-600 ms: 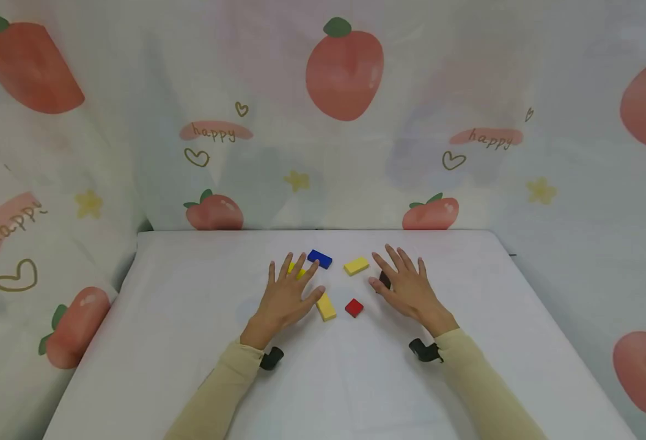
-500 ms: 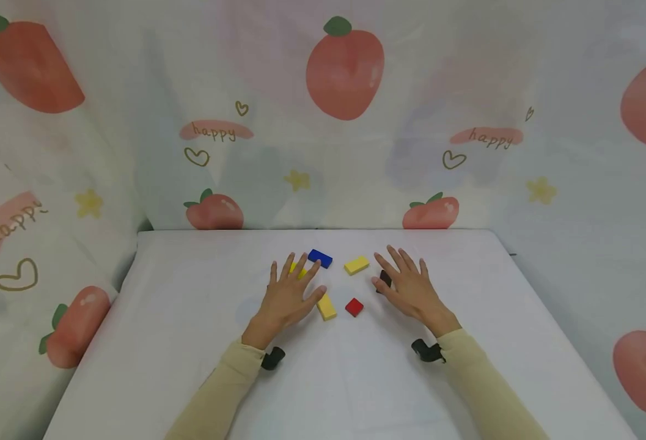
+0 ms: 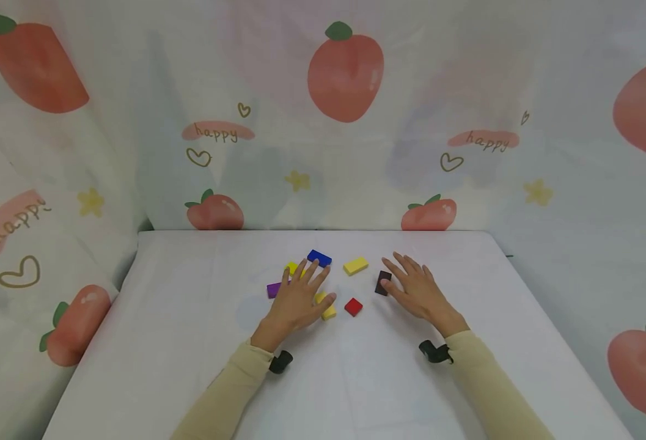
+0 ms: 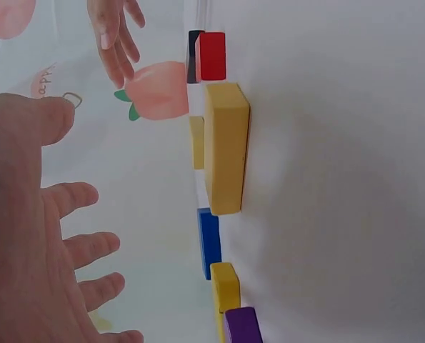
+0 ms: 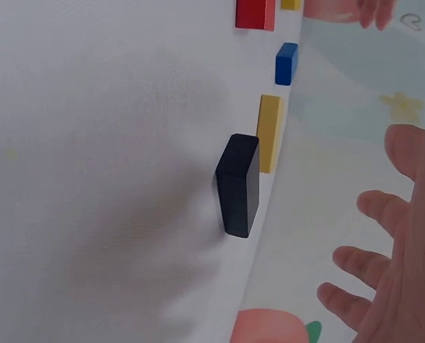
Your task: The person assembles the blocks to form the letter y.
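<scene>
Fingers spread, my left hand (image 3: 295, 305) hovers over several coloured blocks and holds nothing. Beneath its thumb lies a pale yellow block (image 4: 226, 150), partly covered in the head view. A purple block (image 3: 273, 290) and a bright yellow block (image 3: 292, 267) show beside its fingers, with a blue block (image 3: 319, 257) just beyond the fingertips. My right hand (image 3: 418, 293), fingers extended and nothing held, is above the table next to a black block (image 5: 237, 186). Between the hands are a red block (image 3: 353, 307) and, farther back, another pale yellow block (image 3: 356, 266).
The blocks lie on a white-covered table (image 3: 350, 391). A cloth backdrop (image 3: 356, 177) printed with fruit, hearts and stars rises behind the table and at both sides. Black wrist-worn devices, one under the left cuff (image 3: 281, 362) and one under the right (image 3: 434, 352), hang near the sleeves.
Both hands have shifted to the right and slightly nearer the camera. The purple block has come out from behind the left hand, and more of the black block shows. The blocks stay put.
</scene>
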Demonstrator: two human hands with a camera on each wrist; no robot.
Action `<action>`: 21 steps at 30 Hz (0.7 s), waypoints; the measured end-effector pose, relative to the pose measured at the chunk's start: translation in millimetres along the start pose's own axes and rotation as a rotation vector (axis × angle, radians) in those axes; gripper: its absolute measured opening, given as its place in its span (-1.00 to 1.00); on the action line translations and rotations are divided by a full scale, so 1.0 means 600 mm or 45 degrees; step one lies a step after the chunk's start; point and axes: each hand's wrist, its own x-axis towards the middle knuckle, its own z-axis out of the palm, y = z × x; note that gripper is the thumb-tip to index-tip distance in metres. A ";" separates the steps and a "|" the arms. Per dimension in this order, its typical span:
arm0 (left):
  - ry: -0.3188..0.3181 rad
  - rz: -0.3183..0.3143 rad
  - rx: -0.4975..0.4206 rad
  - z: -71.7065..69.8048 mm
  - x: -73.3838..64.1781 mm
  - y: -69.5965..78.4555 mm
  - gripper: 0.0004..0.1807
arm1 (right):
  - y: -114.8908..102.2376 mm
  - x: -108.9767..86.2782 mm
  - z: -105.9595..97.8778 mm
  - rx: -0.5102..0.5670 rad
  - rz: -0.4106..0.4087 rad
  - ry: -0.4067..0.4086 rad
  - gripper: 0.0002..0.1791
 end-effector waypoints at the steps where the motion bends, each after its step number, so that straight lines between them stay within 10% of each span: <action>1: -0.005 0.002 0.003 0.001 0.000 0.002 -0.25 | 0.002 0.000 0.001 -0.001 0.005 -0.008 -0.28; 21: 0.010 0.065 -0.066 0.031 0.003 0.031 -0.29 | 0.030 0.003 0.021 0.183 0.033 -0.096 -0.28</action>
